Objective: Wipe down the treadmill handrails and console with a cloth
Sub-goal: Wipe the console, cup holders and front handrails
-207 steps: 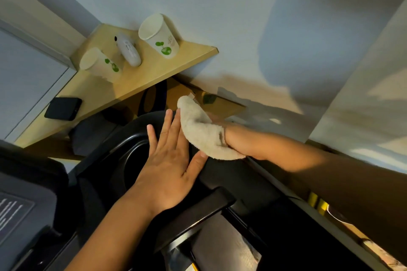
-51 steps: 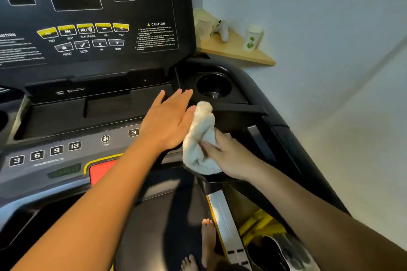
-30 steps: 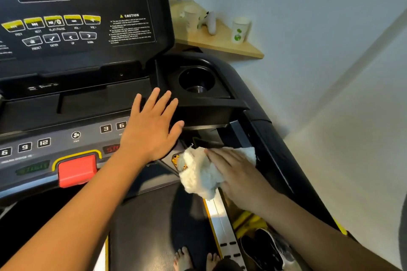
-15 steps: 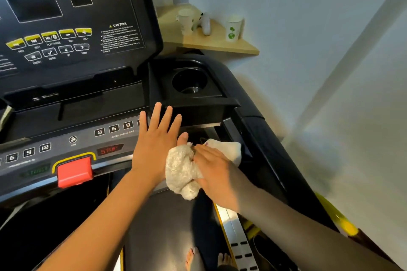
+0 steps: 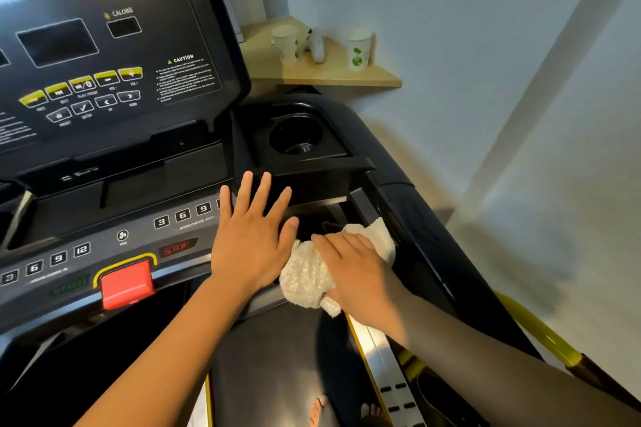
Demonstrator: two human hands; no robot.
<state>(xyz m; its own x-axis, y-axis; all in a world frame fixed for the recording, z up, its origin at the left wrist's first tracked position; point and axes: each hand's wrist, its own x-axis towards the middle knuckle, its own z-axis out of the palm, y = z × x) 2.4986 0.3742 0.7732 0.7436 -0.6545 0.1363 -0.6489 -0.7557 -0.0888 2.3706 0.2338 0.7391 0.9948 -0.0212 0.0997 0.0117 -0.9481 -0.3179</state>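
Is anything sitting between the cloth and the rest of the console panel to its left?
Yes. The left hand lies flat with fingers spread on the console panel, directly left of the cloth that the right hand presses down. It touches the cloth's edge and would block a leftward wipe.

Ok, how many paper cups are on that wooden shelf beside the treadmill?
2. One paper cup stands at the shelf's left, near the console edge; the other cup stands at its right, by the wall. The console hides the shelf's left end, so more are possible.
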